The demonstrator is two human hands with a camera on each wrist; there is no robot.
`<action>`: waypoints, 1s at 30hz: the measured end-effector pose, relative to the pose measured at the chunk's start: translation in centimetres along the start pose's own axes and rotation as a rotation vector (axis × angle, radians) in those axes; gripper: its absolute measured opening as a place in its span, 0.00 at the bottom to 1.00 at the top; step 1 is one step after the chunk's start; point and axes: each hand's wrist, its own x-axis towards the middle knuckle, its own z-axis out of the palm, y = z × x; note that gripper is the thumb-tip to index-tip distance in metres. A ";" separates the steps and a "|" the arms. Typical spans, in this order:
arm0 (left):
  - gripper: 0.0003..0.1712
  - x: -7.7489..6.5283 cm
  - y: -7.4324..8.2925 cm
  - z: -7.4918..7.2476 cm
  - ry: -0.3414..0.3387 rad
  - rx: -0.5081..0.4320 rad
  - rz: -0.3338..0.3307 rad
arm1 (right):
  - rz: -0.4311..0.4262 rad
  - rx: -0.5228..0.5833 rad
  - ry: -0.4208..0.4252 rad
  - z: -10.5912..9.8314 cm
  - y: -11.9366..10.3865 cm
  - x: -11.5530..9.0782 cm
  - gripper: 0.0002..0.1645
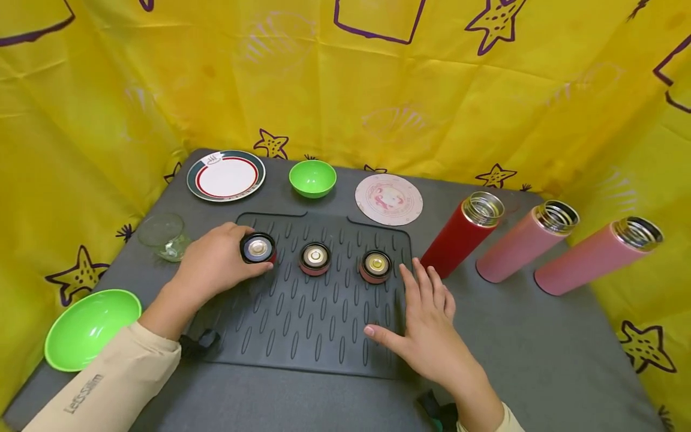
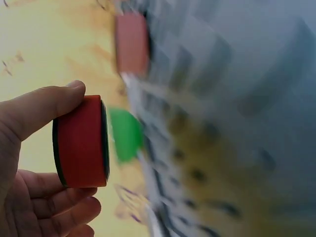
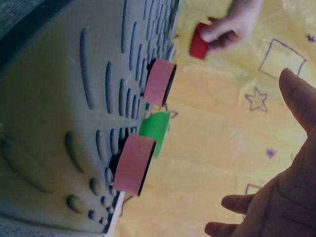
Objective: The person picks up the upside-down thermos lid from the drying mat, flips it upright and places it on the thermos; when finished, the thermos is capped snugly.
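Note:
My left hand (image 1: 218,258) pinches a red bottle lid (image 2: 81,143) between thumb and fingers, its silvery underside facing up. In both wrist views that lid is raised off the dark ribbed mat (image 1: 302,324). Two pink lids lie upturned on the mat, a middle lid (image 1: 315,258) and a right-hand lid (image 1: 375,266). Over the mat's right edge hovers my right hand (image 1: 432,336), fingers spread and holding nothing; the right-hand lid is the lid nearest to it. To the right stand an uncapped red bottle (image 1: 459,237) and two uncapped pink bottles, one in the middle (image 1: 523,246) and one farther right (image 1: 591,258).
Along the back are a rimmed plate (image 1: 227,175), a small green bowl (image 1: 313,179) and a round pink-white mat (image 1: 388,199). A clear glass (image 1: 167,237) is beyond the left wrist. A larger green bowl (image 1: 92,330) sits at the left edge, by the forearm. Yellow cloth (image 1: 345,90) encloses the table.

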 end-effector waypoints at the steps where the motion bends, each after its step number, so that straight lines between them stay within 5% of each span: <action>1: 0.44 -0.2 0.8 -0.2 0.011 -0.004 0.027 | -0.006 0.013 -0.005 0.0 -0.1 0.1 0.68; 12: 0.44 -1.5 9.8 -2.0 0.057 -0.013 0.328 | -0.083 0.310 0.038 -1.3 -2.1 1.9 0.35; 16: 0.42 -1.3 12.2 -2.1 0.081 -0.041 0.442 | -0.033 0.472 -0.012 -2.1 -2.9 2.6 0.27; 22: 0.39 -1.2 14.5 -1.7 0.116 -0.112 0.564 | 0.092 0.599 -0.087 -2.2 -3.0 3.3 0.19; 30: 0.40 -1.2 15.6 -1.1 0.121 -0.152 0.599 | 0.109 0.755 -0.088 -2.7 -2.5 3.1 0.14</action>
